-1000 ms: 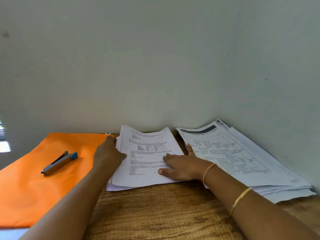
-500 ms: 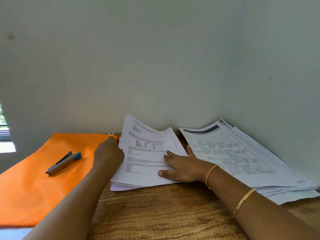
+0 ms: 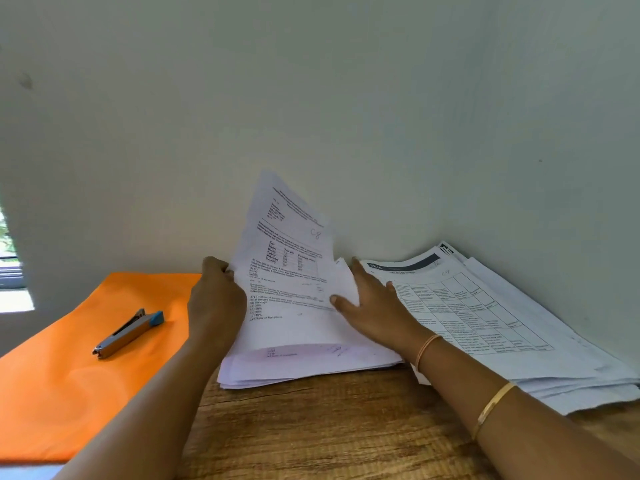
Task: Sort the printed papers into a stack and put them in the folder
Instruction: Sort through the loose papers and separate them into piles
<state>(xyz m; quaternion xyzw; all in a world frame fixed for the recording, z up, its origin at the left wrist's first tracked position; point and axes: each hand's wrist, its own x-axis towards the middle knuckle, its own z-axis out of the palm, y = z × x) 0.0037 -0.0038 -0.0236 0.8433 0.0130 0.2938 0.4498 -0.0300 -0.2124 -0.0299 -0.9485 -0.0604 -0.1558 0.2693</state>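
Sheet [image 3: 287, 258]: top printed page, tilted steeply up off the middle pile [image 3: 311, 365]; its lower edge rests on that pile
Left hand [image 3: 216, 299]: fingers curled round the sheet's left edge, holding it
Right hand [image 3: 374, 310]: fingers straight and spread, pressed flat on the middle pile; grasps nothing
Middle pile: printed papers on the wooden table [image 3: 329, 427], edges uneven; between folder [image 3: 69, 375] and right pile [image 3: 502, 317]
Right pile: fanned papers, a printed grid on top; lies in the wall corner
Folder: orange, flat at the left; stapler [image 3: 128, 332] lies on it
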